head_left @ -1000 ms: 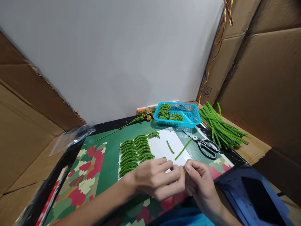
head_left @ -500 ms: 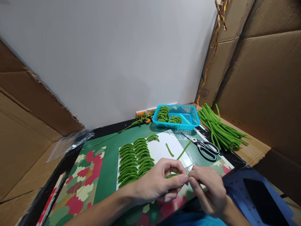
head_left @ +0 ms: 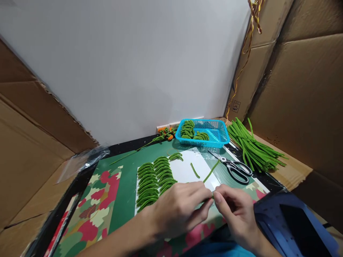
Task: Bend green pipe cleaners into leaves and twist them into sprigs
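Observation:
My left hand [head_left: 183, 205] and my right hand [head_left: 237, 212] meet tip to tip above the front of the mat. Both are closed in a pinch on a short green pipe cleaner [head_left: 212, 195], mostly covered by the fingers. Just beyond them a white sheet [head_left: 184, 167] carries two columns of curved green pipe cleaner pieces [head_left: 147, 184], with a few more at its far edge. One loose short piece [head_left: 195, 170] lies on the sheet, and a longer strip [head_left: 211, 171] rests slantwise near its right edge.
Black-handled scissors [head_left: 237, 169] lie partly spread at the right. Behind stands a blue basket [head_left: 202, 143] holding bent green pieces. A bundle of green pipe cleaners [head_left: 254, 150] is at far right; orange flowers [head_left: 170, 137] lie by the wall. Cardboard [head_left: 300, 92] encloses the sides.
My left hand has rolled over so its back faces up, hiding the green piece more. My right hand has turned, its thumb now pressing at the pinch. The view has shifted slightly.

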The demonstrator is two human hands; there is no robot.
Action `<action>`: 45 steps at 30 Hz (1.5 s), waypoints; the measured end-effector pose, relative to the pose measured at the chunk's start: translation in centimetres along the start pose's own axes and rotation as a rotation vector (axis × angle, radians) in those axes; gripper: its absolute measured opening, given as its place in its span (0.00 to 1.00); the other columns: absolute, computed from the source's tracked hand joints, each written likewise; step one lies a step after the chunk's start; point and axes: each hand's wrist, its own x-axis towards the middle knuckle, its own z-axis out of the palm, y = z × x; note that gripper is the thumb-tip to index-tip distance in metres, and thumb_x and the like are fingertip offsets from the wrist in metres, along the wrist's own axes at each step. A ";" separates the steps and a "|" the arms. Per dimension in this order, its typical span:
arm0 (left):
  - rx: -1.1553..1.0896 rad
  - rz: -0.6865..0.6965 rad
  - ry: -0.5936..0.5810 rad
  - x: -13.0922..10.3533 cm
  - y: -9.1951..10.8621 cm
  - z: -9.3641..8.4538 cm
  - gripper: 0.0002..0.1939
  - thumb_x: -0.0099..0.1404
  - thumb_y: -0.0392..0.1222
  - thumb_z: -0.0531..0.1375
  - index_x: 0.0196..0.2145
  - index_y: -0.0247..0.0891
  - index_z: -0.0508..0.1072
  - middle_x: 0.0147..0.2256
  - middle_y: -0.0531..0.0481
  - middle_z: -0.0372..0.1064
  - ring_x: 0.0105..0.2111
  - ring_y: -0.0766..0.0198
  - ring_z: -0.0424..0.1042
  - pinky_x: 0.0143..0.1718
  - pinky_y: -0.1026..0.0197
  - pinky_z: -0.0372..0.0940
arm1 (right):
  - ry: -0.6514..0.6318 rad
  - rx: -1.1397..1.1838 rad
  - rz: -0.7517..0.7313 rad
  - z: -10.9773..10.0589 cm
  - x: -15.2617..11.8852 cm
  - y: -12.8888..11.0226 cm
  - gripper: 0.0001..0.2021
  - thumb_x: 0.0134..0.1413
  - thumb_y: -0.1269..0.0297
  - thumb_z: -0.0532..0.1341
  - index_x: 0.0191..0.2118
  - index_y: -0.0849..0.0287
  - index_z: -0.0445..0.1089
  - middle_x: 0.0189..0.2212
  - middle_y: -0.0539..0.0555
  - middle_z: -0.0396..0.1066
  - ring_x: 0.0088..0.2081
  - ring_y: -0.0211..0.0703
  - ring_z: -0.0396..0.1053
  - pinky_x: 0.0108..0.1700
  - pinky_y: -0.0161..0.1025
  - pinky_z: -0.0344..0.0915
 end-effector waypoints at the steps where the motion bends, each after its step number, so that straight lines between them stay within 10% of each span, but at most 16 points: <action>1: -0.193 -0.202 -0.050 0.1 0.2 0.0 0.12 0.78 0.40 0.52 0.40 0.35 0.73 0.29 0.49 0.69 0.27 0.66 0.66 0.27 0.64 0.60 | 0.004 -0.079 -0.092 -0.2 0.1 0.0 0.14 0.72 0.65 0.57 0.31 0.58 0.67 0.22 0.46 0.57 0.23 0.35 0.53 0.24 0.35 0.50; 4: -0.808 -0.652 -0.169 0.5 0.4 0.2 0.20 0.78 0.54 0.52 0.36 0.36 0.70 0.26 0.54 0.64 0.22 0.70 0.60 0.24 0.67 0.58 | -0.013 -0.242 -0.327 -1.0 0.4 -0.1 0.09 0.70 0.73 0.56 0.36 0.58 0.69 0.25 0.47 0.60 0.24 0.36 0.57 0.27 0.36 0.53; 9: -1.075 -0.745 -0.167 0.2 0.0 1.2 0.18 0.74 0.57 0.60 0.40 0.38 0.67 0.24 0.58 0.62 0.18 0.70 0.61 0.18 0.69 0.54 | -0.069 -0.191 -0.203 -1.5 0.5 -0.2 0.11 0.72 0.69 0.55 0.34 0.58 0.67 0.25 0.47 0.59 0.25 0.36 0.57 0.28 0.36 0.53; 17: 0.305 0.204 -0.039 -1.2 -1.4 2.3 0.11 0.74 0.31 0.53 0.38 0.34 0.75 0.29 0.45 0.72 0.26 0.61 0.69 0.25 0.60 0.59 | -0.073 0.155 0.255 -0.4 0.3 0.6 0.22 0.73 0.53 0.57 0.25 0.57 0.60 0.20 0.43 0.49 0.21 0.33 0.46 0.22 0.35 0.45; 20: 0.075 -0.063 -0.018 -0.9 -0.9 2.2 0.12 0.78 0.36 0.51 0.41 0.33 0.74 0.32 0.46 0.73 0.29 0.63 0.70 0.29 0.62 0.63 | -0.039 -0.008 0.137 -0.6 0.0 0.9 0.18 0.74 0.58 0.57 0.29 0.57 0.64 0.22 0.45 0.54 0.23 0.35 0.51 0.25 0.35 0.49; 24: -0.787 -0.662 -0.140 -0.3 -0.4 2.3 0.19 0.79 0.54 0.52 0.37 0.37 0.69 0.28 0.52 0.68 0.24 0.68 0.67 0.25 0.66 0.62 | -0.107 -0.256 -0.206 -1.3 -0.1 1.0 0.10 0.72 0.72 0.54 0.36 0.57 0.67 0.26 0.48 0.60 0.26 0.37 0.59 0.30 0.35 0.54; 27: -1.143 -0.791 -0.192 -0.3 -0.8 2.8 0.20 0.74 0.60 0.57 0.36 0.39 0.64 0.25 0.57 0.63 0.18 0.70 0.63 0.18 0.69 0.57 | -0.116 -0.337 -0.352 -1.7 0.1 1.1 0.09 0.70 0.76 0.53 0.38 0.57 0.66 0.27 0.48 0.59 0.26 0.37 0.59 0.30 0.36 0.54; 38: 0.119 0.052 -0.073 -1.1 -1.8 3.0 0.15 0.76 0.34 0.50 0.34 0.35 0.72 0.28 0.45 0.70 0.26 0.61 0.66 0.27 0.59 0.58 | -0.066 0.160 0.280 -0.4 -0.7 2.1 0.21 0.73 0.53 0.57 0.27 0.57 0.62 0.19 0.44 0.52 0.20 0.33 0.48 0.21 0.34 0.46; 45: -0.935 -0.719 -0.189 -0.1 -1.0 2.3 0.21 0.75 0.59 0.56 0.37 0.37 0.69 0.27 0.53 0.68 0.25 0.67 0.69 0.27 0.66 0.61 | -0.060 -0.310 -0.370 -1.4 -0.3 1.8 0.09 0.69 0.77 0.55 0.40 0.57 0.69 0.27 0.50 0.67 0.27 0.38 0.62 0.30 0.35 0.58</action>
